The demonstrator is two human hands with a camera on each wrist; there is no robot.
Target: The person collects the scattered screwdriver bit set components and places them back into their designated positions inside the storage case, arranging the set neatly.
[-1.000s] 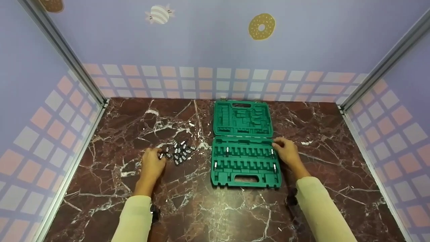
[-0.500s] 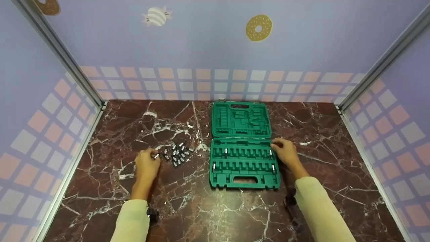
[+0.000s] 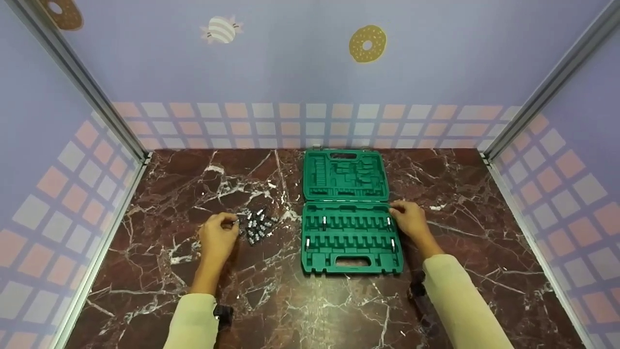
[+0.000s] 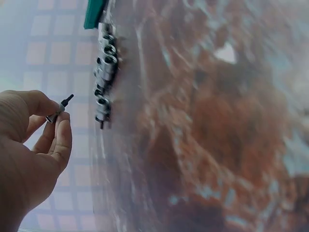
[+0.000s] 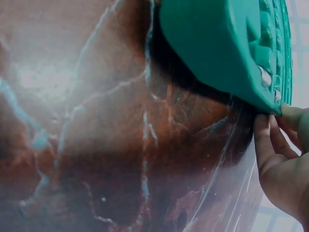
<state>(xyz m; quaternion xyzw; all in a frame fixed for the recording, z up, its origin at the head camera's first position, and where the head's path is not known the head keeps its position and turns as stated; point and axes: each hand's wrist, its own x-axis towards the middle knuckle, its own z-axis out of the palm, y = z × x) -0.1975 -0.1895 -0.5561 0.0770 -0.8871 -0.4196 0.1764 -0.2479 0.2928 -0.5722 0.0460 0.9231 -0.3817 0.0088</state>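
My left hand (image 3: 217, 237) pinches a small bit socket (image 4: 59, 110), silver with a thin dark tip, between thumb and fingertips. It is raised just left of a pile of similar bit sockets (image 3: 260, 227) on the table. To the right lies an open green plastic tool case (image 3: 317, 262), its lid folded back. My right hand (image 3: 410, 220) grips the case's right edge near the hinge, thumb at the rim and fingers below it in the right wrist view. Several bit sockets stand in the case's two slot rows, one of them at the upper left (image 3: 324, 223).
The table (image 3: 271, 300) is dark red marble with white veins. Patterned panels close it in behind and on both sides, the back wall (image 3: 271, 68) right behind the case lid (image 3: 345, 167). A dark wrist strap device (image 3: 223, 314) sits at the left sleeve.
My left hand drew a bit socket left, away from the pile, then came back slightly right with it, turning it in the fingers. My right hand stays on the case edge. The head view tilted slightly.
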